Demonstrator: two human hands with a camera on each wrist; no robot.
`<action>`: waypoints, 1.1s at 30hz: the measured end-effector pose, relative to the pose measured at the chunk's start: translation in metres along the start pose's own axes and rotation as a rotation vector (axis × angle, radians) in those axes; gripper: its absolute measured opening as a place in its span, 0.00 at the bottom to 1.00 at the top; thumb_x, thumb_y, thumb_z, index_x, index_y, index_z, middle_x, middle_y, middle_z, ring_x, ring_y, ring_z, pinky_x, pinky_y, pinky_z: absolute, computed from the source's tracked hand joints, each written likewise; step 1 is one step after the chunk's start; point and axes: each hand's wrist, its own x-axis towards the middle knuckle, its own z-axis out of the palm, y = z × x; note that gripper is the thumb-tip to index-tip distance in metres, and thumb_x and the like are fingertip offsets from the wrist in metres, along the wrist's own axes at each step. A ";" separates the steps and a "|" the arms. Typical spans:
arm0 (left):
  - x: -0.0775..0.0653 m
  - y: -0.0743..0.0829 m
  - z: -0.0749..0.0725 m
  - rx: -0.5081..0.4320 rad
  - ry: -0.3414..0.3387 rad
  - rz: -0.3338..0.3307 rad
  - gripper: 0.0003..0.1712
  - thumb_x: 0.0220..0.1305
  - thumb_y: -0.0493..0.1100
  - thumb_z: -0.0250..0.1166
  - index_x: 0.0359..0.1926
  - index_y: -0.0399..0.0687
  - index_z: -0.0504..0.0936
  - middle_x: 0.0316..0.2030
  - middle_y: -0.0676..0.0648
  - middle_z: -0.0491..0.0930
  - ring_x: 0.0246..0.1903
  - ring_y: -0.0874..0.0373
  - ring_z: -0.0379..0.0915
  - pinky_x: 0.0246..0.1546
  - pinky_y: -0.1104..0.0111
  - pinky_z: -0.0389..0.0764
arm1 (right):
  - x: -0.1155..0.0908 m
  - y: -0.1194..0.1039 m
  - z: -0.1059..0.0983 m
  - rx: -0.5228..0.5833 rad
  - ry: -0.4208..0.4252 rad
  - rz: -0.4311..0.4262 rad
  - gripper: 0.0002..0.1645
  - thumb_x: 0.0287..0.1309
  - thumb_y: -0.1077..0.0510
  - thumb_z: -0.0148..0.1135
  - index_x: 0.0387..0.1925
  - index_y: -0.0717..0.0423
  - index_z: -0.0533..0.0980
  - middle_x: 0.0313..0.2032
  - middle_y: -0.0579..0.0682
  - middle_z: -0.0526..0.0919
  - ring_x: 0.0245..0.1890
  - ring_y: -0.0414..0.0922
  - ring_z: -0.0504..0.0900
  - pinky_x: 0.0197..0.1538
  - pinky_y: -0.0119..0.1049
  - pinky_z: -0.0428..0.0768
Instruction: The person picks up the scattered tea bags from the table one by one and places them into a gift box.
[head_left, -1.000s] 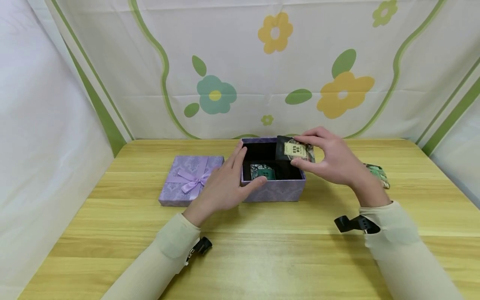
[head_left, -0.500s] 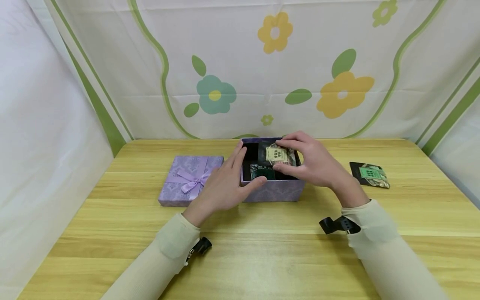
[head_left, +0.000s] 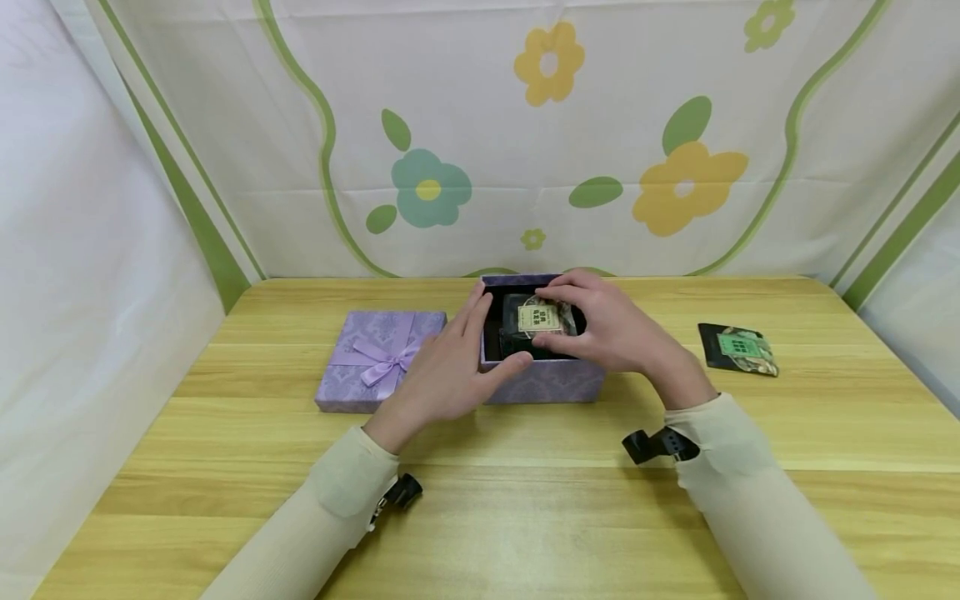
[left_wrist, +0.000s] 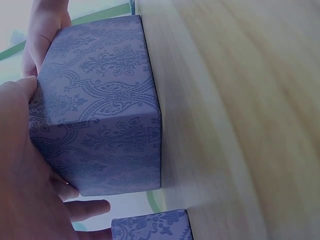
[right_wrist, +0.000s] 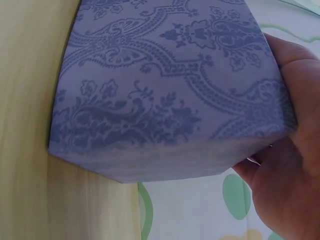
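A lidless purple patterned gift box with a black inside stands at the far middle of the table. My left hand rests against its left side, fingers straight and thumb by the front rim; the left wrist view shows the box beside that thumb. Within the box opening, my right hand pinches a black sachet with a cream label between thumb and fingers. Another sachet, seen earlier in the box, is now covered. In the right wrist view the box hides the right fingertips.
Left of the box lies its purple lid with a ribbon bow. A black sachet with a green label lies on the wooden table at the right. A white flowered curtain hangs behind.
My right hand has moved left and down, bringing the cream-labelled sachet from the box's right rim into the box over the other sachet. The left hand has stayed put.
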 end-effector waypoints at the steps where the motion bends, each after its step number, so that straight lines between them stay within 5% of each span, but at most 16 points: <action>1: 0.000 0.000 0.000 0.000 0.000 0.000 0.63 0.67 0.86 0.45 0.88 0.56 0.39 0.87 0.57 0.33 0.82 0.43 0.56 0.73 0.35 0.67 | 0.001 -0.001 0.000 -0.005 -0.013 0.003 0.42 0.65 0.39 0.73 0.73 0.56 0.75 0.69 0.58 0.76 0.70 0.59 0.74 0.72 0.61 0.73; 11: -0.001 0.001 -0.001 -0.003 -0.009 0.001 0.63 0.67 0.86 0.45 0.88 0.56 0.39 0.87 0.58 0.33 0.82 0.43 0.56 0.74 0.34 0.65 | 0.012 -0.003 0.004 -0.044 -0.117 0.049 0.40 0.66 0.40 0.73 0.72 0.55 0.76 0.69 0.58 0.75 0.70 0.59 0.75 0.71 0.60 0.74; 20: -0.002 0.000 -0.001 -0.012 -0.002 0.008 0.63 0.67 0.87 0.44 0.88 0.55 0.41 0.87 0.57 0.33 0.81 0.42 0.58 0.73 0.32 0.65 | 0.013 -0.004 0.007 -0.094 -0.117 0.037 0.37 0.66 0.42 0.74 0.69 0.54 0.78 0.66 0.56 0.78 0.66 0.58 0.77 0.69 0.58 0.76; 33: -0.002 0.000 -0.001 -0.003 -0.004 0.010 0.62 0.68 0.85 0.45 0.88 0.56 0.40 0.87 0.59 0.33 0.78 0.40 0.65 0.72 0.35 0.69 | 0.013 -0.002 0.007 -0.093 -0.124 0.019 0.37 0.65 0.42 0.73 0.70 0.55 0.78 0.71 0.56 0.77 0.74 0.60 0.72 0.76 0.63 0.66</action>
